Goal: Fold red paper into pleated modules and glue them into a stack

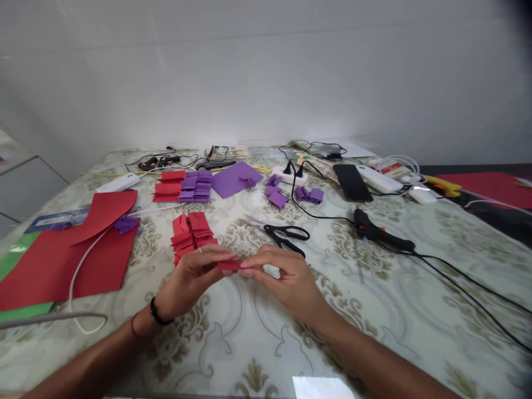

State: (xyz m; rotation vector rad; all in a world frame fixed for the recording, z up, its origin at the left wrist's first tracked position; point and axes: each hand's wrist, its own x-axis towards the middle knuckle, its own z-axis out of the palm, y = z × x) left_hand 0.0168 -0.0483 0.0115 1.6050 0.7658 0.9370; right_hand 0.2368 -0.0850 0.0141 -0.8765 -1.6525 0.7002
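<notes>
Between my two hands is a small folded piece of red paper [229, 265], held above the patterned table cover. My left hand [189, 280] pinches its left end, with a dark band on the wrist. The fingers of my right hand [288, 277] are closed on its right end. Just behind my left hand lies a group of folded red paper pieces [192, 230], partly covered by that hand. Black-handled scissors [286, 231] rest behind my right hand, blades pointing left.
Red sheets [103, 260] lie on the left under a white cable. Red and purple folded pieces [195, 185] and a purple sheet [233, 178] are farther back. A black glue gun [382, 235] trails cords rightward. A phone [352, 183] and a white power strip [291, 175] sit behind.
</notes>
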